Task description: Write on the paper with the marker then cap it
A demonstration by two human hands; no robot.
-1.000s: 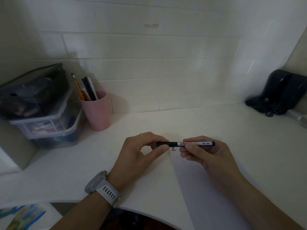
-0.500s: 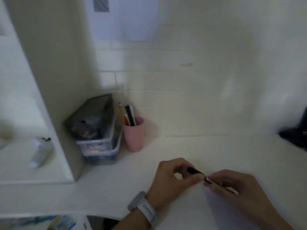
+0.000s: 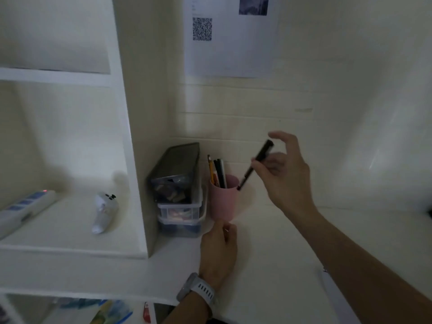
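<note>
My right hand is raised over the desk and pinches a black marker between thumb and fingers. The marker slants down to the left, its lower end just above the rim of a pink cup that holds several pens and pencils. My left hand, with a grey watch on the wrist, rests loosely curled on the desk in front of the cup; I see nothing in it. A sliver of the white paper lies at the lower right, mostly hidden by my right forearm.
Stacked clear plastic boxes stand left of the cup against a white shelf divider. A power strip and a small white toy lie on the left shelf. A printed sheet with a QR code hangs on the wall.
Both hands held the marker together over the paper before. Now my right hand alone has lifted it up and left toward the pink cup; my left hand has let go. The view swung left and up.
</note>
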